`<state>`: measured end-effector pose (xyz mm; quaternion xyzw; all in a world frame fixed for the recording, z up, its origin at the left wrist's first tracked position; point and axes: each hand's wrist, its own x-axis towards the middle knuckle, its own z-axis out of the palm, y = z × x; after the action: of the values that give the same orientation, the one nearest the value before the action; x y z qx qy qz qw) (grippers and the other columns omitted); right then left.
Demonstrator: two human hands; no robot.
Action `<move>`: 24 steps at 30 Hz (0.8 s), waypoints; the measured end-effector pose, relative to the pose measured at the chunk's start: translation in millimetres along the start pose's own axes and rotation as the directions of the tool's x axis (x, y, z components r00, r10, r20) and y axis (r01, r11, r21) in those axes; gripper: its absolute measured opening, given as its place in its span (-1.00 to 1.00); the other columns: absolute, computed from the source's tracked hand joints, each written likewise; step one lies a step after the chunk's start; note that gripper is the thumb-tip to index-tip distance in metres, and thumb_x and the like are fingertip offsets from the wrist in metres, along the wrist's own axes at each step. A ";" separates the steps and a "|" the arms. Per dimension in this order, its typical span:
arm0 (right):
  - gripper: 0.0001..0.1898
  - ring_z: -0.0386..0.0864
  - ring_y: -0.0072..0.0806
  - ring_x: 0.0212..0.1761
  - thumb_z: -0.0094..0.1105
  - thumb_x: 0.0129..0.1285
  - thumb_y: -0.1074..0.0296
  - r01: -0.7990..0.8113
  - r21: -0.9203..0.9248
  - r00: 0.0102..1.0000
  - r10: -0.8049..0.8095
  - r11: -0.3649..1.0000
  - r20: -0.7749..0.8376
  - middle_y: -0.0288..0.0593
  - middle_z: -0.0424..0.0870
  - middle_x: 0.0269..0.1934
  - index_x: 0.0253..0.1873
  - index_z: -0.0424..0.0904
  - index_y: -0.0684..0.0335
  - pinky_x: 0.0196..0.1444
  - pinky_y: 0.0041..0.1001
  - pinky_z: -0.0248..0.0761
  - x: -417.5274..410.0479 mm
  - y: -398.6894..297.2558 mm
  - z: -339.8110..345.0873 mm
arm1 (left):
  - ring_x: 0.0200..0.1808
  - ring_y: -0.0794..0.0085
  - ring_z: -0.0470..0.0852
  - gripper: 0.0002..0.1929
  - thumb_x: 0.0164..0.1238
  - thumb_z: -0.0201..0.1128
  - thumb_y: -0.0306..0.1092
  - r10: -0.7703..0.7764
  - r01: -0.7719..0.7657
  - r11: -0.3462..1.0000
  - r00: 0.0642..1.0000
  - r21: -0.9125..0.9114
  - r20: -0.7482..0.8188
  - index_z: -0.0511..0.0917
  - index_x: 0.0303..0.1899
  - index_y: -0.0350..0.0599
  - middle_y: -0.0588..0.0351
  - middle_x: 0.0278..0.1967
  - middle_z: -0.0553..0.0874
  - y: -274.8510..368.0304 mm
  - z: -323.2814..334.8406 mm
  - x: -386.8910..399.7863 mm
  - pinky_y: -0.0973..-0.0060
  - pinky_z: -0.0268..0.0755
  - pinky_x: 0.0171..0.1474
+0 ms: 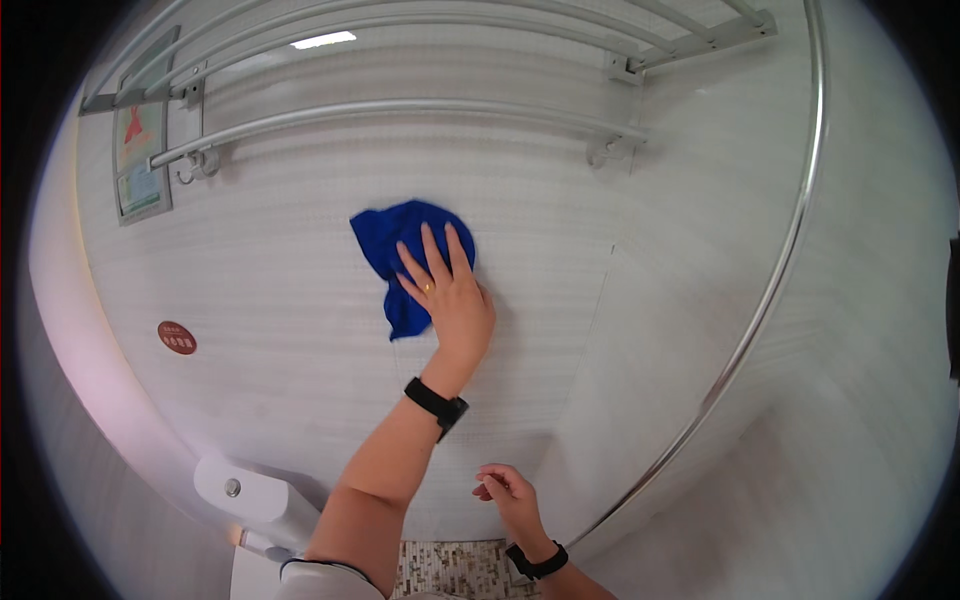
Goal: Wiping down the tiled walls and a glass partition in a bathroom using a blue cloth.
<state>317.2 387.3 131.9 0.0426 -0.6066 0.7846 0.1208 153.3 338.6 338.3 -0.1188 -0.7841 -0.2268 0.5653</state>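
Observation:
My left hand [454, 296] lies with spread fingers on a blue cloth [416, 232] and presses it flat against the pale wall panel [315, 300]. A ring sits on one finger, and a black band [435, 405] circles that wrist. Parts of the cloth stick out to the left of and below the fingers. Lower down, my right hand [510, 491] hangs in the air, apart from the cloth, with loosely curled fingers and nothing visible in it. Its wrist also wears a black band [536, 562].
Above the cloth runs a metal towel bar [397, 109] with hooks, under a tubular rack [450, 19]. A long chrome rail [780, 277] curves down the right. At lower left stands a toilet cistern [247, 491]. A framed sign [141, 165] and red oval sticker [177, 338] are on the wall.

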 end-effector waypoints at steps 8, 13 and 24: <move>-0.81 0.62 -0.53 -0.24 0.00 0.39 0.43 0.066 -0.058 0.997 -0.067 0.996 -0.021 -0.22 0.59 -0.20 0.01 0.48 0.35 -0.15 -0.57 0.49 7.3 -49.5 7.1 | 0.35 -0.12 0.10 -0.26 -0.03 0.09 -0.68 0.282 -0.283 0.959 0.957 -0.004 -0.068 0.23 0.33 -0.09 -0.06 0.35 0.21 9.8 -4.2 73.8 -0.17 -0.17 0.33; -0.81 0.62 -0.55 -0.23 0.00 0.38 0.43 0.149 -0.118 0.985 -0.158 0.982 -0.072 -0.23 0.58 -0.20 0.01 0.48 0.33 -0.12 -0.58 0.50 15.7 -67.5 2.4 | 0.09 0.07 0.42 -0.29 0.01 0.11 -0.67 0.457 -0.455 0.883 0.890 -0.113 -0.011 0.30 0.31 0.03 0.06 0.12 0.52 15.8 -19.2 88.1 0.01 0.10 0.22; -0.71 0.61 -0.44 -0.13 0.05 0.26 0.61 0.297 -0.783 0.736 -0.653 0.547 -0.177 -0.12 0.52 -0.05 0.07 0.43 0.27 -0.23 -0.53 0.45 9.6 -179.1 -4.2 | 0.08 0.06 0.45 -0.27 -0.04 0.37 -0.51 0.574 -0.186 0.335 0.818 -0.924 0.043 0.28 0.26 -0.03 0.01 0.11 0.52 77.0 -41.3 39.5 0.27 0.20 0.13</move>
<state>351.4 434.7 301.4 -0.0219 -0.7768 0.4084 0.4788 208.6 382.5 403.2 -0.6204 -0.5811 -0.4350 0.2970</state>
